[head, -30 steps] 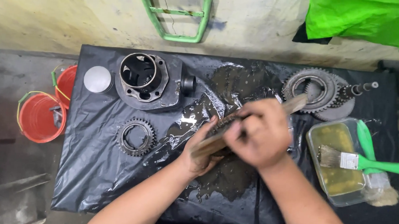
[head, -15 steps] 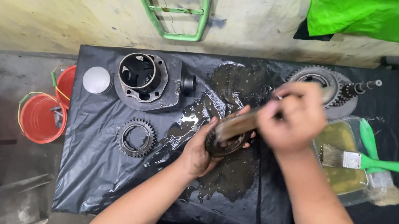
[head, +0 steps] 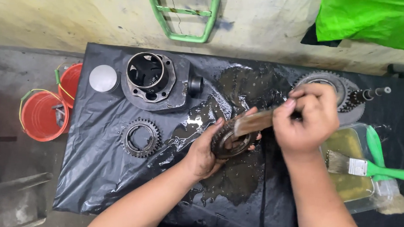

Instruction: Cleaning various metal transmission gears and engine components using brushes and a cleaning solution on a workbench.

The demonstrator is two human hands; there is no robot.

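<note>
Leftmost, two red buckets [head: 43, 113] stand beside the black sheet [head: 95, 168]. Further right, the left hand [head: 205, 152] grips an oily gear [head: 230, 139] at the sheet's middle, while the right hand [head: 308, 120], closed around a brush [head: 254, 122], holds its bristles against that gear.

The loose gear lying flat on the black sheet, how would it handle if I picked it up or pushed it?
The loose gear looks like solid metal, so probably heavy for its size and rigid. The black sheet nearby shines wet, so it may be slippery. Lying flat, it would likely slide rather than roll, perhaps dragging the thin sheet.
</note>
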